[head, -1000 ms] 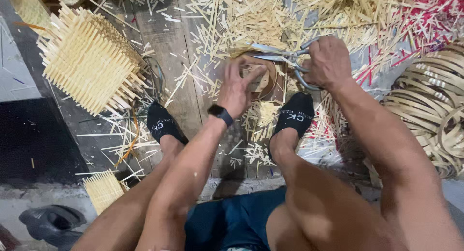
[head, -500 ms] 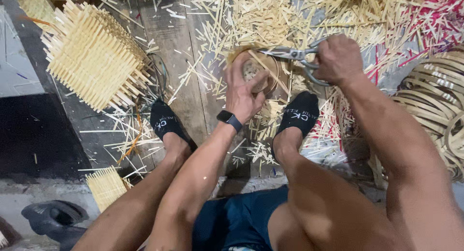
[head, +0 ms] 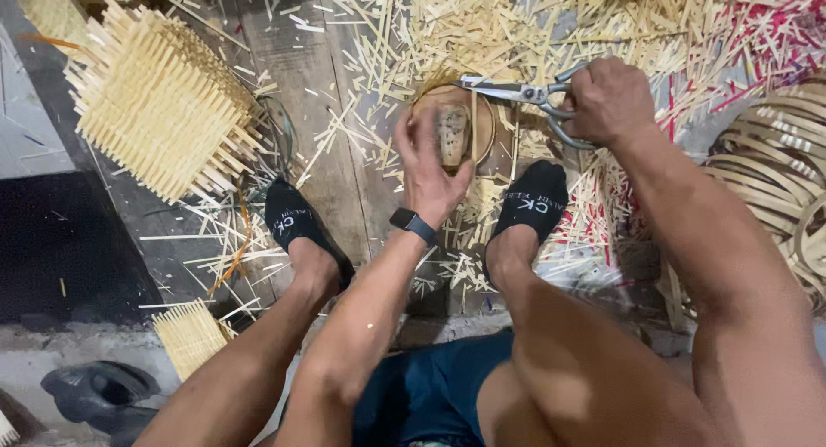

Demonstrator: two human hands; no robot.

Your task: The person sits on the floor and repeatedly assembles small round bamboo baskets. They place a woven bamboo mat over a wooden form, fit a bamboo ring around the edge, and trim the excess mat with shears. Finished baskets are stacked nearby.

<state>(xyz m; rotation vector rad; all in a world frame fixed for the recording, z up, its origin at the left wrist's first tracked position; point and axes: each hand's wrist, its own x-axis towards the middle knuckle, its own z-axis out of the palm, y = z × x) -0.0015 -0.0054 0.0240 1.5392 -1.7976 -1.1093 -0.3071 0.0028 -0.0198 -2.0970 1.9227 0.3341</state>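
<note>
My left hand [head: 428, 165], a dark watch on its wrist, grips a small round woven bamboo piece [head: 453, 129] with a wooden rim, held above the floor between my feet. My right hand [head: 608, 98] is closed around the handles of metal shears [head: 516, 92], whose blades point left across the top edge of the round piece. Bamboo sticks stand up from the piece near the blades.
Cut bamboo splints [head: 482, 25] litter the wooden floor. A large unfinished bamboo basket [head: 155, 103] lies at the left, a smaller bundle [head: 191, 333] near my left knee. Coiled bamboo hoops [head: 779, 163] are at the right. My feet wear black socks [head: 292, 223].
The view has shifted, so hands and piece sit higher and further right. My left hand turned the round piece; the shears now lie flatter across its top.
</note>
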